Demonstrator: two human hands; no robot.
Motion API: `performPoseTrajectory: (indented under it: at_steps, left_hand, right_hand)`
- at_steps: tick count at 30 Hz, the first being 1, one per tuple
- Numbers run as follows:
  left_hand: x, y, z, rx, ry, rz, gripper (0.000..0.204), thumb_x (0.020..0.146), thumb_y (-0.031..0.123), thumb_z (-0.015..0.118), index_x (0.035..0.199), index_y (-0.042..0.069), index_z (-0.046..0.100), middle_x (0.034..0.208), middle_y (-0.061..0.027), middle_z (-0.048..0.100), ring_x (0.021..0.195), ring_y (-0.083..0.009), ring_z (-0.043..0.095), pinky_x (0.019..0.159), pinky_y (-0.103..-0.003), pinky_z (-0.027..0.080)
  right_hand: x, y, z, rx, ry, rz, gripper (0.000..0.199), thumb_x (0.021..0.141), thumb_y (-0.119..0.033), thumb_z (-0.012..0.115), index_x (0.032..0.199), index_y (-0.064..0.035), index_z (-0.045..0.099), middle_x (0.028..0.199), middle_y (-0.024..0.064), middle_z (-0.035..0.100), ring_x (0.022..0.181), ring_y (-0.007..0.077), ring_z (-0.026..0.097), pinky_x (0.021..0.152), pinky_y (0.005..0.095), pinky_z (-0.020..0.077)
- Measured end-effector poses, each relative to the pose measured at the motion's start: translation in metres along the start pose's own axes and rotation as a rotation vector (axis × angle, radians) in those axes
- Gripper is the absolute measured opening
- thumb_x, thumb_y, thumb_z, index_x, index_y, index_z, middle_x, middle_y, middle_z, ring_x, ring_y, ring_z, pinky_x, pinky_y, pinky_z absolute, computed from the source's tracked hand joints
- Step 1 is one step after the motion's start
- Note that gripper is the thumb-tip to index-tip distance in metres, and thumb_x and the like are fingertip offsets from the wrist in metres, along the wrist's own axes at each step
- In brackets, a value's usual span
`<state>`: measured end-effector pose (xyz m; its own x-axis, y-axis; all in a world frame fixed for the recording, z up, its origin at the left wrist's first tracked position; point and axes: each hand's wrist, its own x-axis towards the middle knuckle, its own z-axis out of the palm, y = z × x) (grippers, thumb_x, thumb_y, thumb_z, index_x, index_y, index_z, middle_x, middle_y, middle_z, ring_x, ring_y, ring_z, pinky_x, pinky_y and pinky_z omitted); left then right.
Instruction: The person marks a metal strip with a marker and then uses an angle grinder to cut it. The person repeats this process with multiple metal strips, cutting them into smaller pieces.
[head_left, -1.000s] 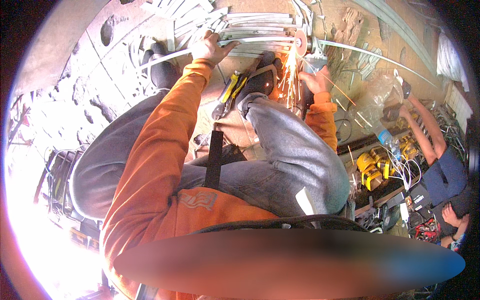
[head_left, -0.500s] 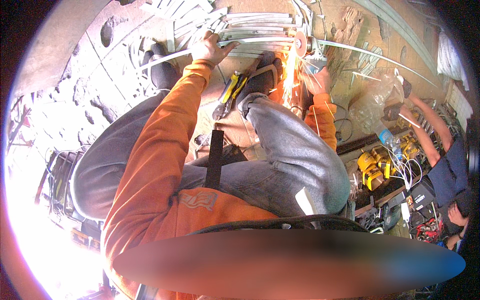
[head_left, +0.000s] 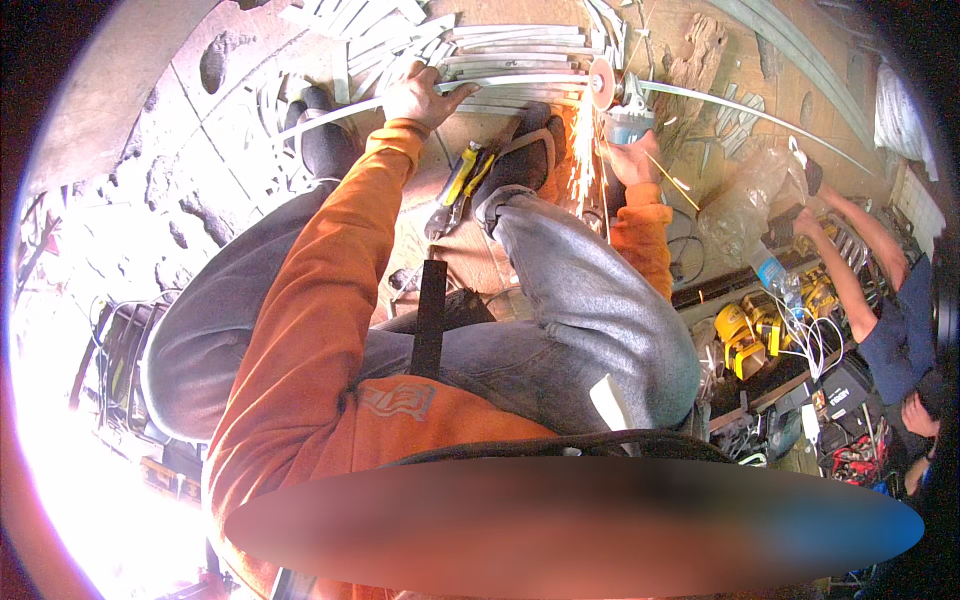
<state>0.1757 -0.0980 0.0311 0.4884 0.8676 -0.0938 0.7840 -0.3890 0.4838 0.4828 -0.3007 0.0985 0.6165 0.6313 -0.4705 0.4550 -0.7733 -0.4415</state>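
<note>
My right hand (head_left: 634, 160) is closed around the body of an angle grinder (head_left: 628, 122). Its reddish cutting disc (head_left: 601, 84) meets a long, thin pale metal strip (head_left: 530, 80), and orange sparks (head_left: 582, 150) stream down toward me. With fingers wrapped round the same strip, my left hand (head_left: 420, 97) presses it to the left of the disc. The strip runs on past the grinder to the right. On the floor between my feet lies a yellow-and-black hand tool (head_left: 463, 185), perhaps pliers or snips.
Cut strips (head_left: 515, 45) lie in rows beyond my hands, with a loose heap at their left. At right, another person's arms (head_left: 845, 265) hold a clear plastic bag (head_left: 745, 205). Yellow power tools (head_left: 745, 335) and cables sit below it. My shoe (head_left: 528, 160) is near the sparks.
The grinder has tilted slightly, and the sparks form a narrower stream. My left hand stays in place on the strip. The other person's arms have shifted a little.
</note>
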Motion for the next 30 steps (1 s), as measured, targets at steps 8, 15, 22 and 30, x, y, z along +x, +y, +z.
performPoseTrajectory:
  at_steps: [8, 15, 22, 30]
  left_hand:
    - [0.0, 0.0, -0.001, -0.018, -0.018, -0.013, 0.069, 0.073, 0.075, 0.072, 0.078, 0.007, 0.073, 0.087, -0.0123, 0.066, 0.082, -0.0341, 0.068, 0.076, -0.045, 0.055]
    - [0.001, -0.003, 0.004, -0.045, 0.078, 0.045, 0.064, 0.069, 0.071, 0.077, 0.076, 0.007, 0.073, 0.083, -0.0106, 0.065, 0.079, -0.0321, 0.067, 0.072, -0.043, 0.055]
    - [0.0, -0.002, -0.001, -0.022, 0.061, 0.081, 0.065, 0.073, 0.071, 0.075, 0.077, 0.006, 0.072, 0.085, -0.0103, 0.066, 0.079, -0.0326, 0.068, 0.074, -0.044, 0.055]
    - [0.0, -0.002, -0.003, -0.034, 0.057, 0.081, 0.065, 0.073, 0.07, 0.076, 0.074, 0.005, 0.071, 0.081, -0.011, 0.065, 0.075, -0.0322, 0.068, 0.071, -0.044, 0.056]
  right_hand:
    - [-0.004, -0.017, -0.002, -0.028, 0.057, 0.116, 0.073, 0.055, -0.036, 0.089, 0.114, -0.0003, 0.064, 0.106, 0.0176, 0.073, 0.096, 0.0327, 0.071, 0.086, 0.0408, 0.0549]
    - [-0.002, -0.005, 0.001, -0.042, 0.074, 0.086, 0.073, 0.054, -0.036, 0.091, 0.112, -0.0001, 0.064, 0.101, 0.0182, 0.074, 0.091, 0.0345, 0.071, 0.083, 0.0419, 0.0559]
    - [-0.005, 0.009, 0.001, -0.008, -0.044, 0.091, 0.084, 0.055, -0.034, 0.088, 0.127, -0.0018, 0.058, 0.115, 0.0201, 0.071, 0.104, 0.0367, 0.069, 0.09, 0.0433, 0.0547]
    - [-0.006, 0.007, 0.003, 0.055, -0.028, 0.075, 0.082, 0.056, -0.031, 0.087, 0.127, -0.0035, 0.058, 0.114, 0.019, 0.071, 0.105, 0.036, 0.07, 0.09, 0.0437, 0.0548]
